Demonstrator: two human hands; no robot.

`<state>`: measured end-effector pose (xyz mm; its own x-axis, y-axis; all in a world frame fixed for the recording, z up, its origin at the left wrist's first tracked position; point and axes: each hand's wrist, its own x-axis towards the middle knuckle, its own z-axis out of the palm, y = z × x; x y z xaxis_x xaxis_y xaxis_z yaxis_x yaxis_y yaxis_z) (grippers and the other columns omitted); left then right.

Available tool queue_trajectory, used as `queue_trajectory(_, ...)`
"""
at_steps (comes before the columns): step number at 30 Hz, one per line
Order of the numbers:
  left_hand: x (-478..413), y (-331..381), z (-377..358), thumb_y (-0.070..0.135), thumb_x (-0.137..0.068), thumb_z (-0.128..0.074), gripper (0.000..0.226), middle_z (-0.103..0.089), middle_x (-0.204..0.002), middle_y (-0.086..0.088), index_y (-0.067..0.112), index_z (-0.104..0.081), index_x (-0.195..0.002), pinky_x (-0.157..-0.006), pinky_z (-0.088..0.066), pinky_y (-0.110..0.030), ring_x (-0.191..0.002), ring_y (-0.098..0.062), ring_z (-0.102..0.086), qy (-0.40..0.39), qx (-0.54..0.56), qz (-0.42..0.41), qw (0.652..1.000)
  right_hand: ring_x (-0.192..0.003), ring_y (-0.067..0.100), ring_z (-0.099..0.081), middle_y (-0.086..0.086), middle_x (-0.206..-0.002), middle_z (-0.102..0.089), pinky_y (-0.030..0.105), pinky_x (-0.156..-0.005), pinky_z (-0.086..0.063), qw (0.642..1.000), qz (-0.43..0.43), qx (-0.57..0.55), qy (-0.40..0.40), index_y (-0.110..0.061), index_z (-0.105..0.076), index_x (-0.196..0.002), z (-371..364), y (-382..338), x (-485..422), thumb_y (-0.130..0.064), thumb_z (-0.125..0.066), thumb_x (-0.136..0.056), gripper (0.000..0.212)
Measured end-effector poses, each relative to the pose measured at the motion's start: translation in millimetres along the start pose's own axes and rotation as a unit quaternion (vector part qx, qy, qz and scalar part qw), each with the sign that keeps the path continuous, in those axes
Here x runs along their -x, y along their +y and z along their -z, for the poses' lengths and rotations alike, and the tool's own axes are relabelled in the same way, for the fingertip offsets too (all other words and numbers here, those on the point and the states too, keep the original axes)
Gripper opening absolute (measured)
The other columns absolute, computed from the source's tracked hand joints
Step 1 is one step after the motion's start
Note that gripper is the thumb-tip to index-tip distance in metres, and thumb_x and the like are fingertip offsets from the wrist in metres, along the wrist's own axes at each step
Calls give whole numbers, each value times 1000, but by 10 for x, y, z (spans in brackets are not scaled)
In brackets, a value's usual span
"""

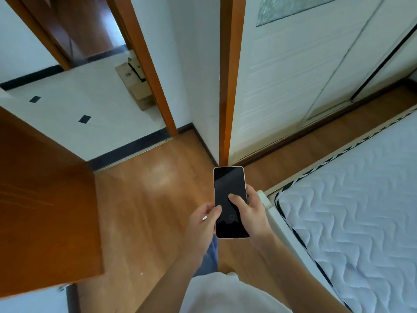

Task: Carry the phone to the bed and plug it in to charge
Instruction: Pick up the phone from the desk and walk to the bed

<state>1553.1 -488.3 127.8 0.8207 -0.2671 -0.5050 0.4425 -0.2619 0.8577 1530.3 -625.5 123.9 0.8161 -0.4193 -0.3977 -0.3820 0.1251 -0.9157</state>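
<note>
Standing just inside a bedroom, the person holds the phone (230,201) in both hands over the wooden floor (144,199). At the near left an orange-brown door (45,211) stands open; beyond it, past the threshold, pale tile runs toward a cardboard box (135,83) against the far door frame. The left hand (203,224) cups the phone's left edge, thumb laid on the glass and the other fingers curled behind it. The right hand (252,213) grips the right edge, thumb pressed on the dark screen, fingers wrapped round the back. Farther right stands a white wardrobe (304,75), and at the near right lies the bed (361,211), its quilted mattress bare.

As for progress, the carrying looks nearly done: the phone is just beside the bed's corner but not yet over it. The plugging in is all still to do (no cable, charger or socket shows anywhere in view).

The screen is black with only a faint round mark low down. The box bears a label, probably a shipping sticker, too small to read.
</note>
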Motion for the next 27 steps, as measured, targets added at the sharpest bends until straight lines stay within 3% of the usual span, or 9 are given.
queue_trajectory(2,-326,103,-12,31,-96,-58,18,-73,-97,-11,17,-67,-99,-84,-62,-45,-98,-28,-71,-2,1,-3,1000,-97,26,-68,7,-108,-67,46,-83,-59,1000,2,2,4,-23,-54,-114,-14,-102,-290,-44,-60,-77,42)
queue_trajectory(5,-887,354,-41,42,-82,-61,20,-74,-86,-8,23,-69,-85,-69,-58,-36,-90,-28,-72,-19,8,-7,1000,-94,24,-68,6,-105,-68,41,-79,-59,999,9,-3,35,-26,-56,-108,-36,-278,-822,-42,-61,-78,34)
queue_trajectory(7,-1180,536,-47,44,-79,-61,21,-74,-82,-6,25,-70,-82,-65,-57,-33,-85,-27,-73,-34,10,-15,999,-87,17,-68,3,-99,-69,32,-72,-58,999,14,-13,47,-27,-57,-104,-51,-414,-1096,-43,-60,-75,33)
queue_trajectory(9,-1568,785,-50,45,-78,-60,22,-73,-78,-3,25,-69,-82,-64,-56,-30,-82,-23,-72,-58,9,-19,998,-81,14,-69,0,-93,-70,32,-71,-58,997,9,-27,66,-28,-59,-101,-67,-570,-1447,-46,-62,-73,33)
queue_trajectory(13,-2233,1268,-47,48,-79,-61,26,-74,-84,-4,26,-71,-89,-71,-59,-37,-87,-29,-72,-87,-13,-27,996,-82,15,-70,-4,-89,-72,36,-72,-59,993,1,-56,103,-28,-61,-102,-98,-897,-2047,-50,-63,-70,38)
queue_trajectory(15,-2518,1447,-55,47,-82,-63,21,-75,-86,-4,29,-72,-88,-77,-60,-45,-88,-33,-70,-99,-28,-38,994,-85,22,-69,2,-93,-71,42,-76,-60,990,6,-64,123,-25,-61,-100,-106,-1029,-2299,-49,-63,-71,38)
queue_trajectory(17,-2756,1620,-81,48,-83,-62,19,-76,-85,1,32,-72,-86,-79,-61,-44,-89,-27,-72,-122,-41,-43,991,-86,25,-69,7,-95,-70,46,-78,-59,987,12,-73,141,-23,-61,-99,-95,-1134,-2490,-50,-63,-70,40)
queue_trajectory(20,-3024,1844,-169,54,-80,-60,28,-76,-85,1,28,-71,-86,-73,-61,-32,-85,-19,-73,-170,-65,-51,982,-83,17,-70,0,-91,-71,34,-70,-59,982,13,-85,168,-28,-61,-99,-27,-1261,-2682,-50,-62,-71,36)
queue_trajectory(27,-3418,2173,-589,46,-88,-61,17,-76,-91,3,32,-70,-87,-77,-63,-33,-93,-16,-72,-220,-101,-64,968,-83,12,-69,-1,-98,-70,21,-64,-54,966,12,-125,227,-28,-60,-104,288,-1459,-2989,-43,-60,-77,31)
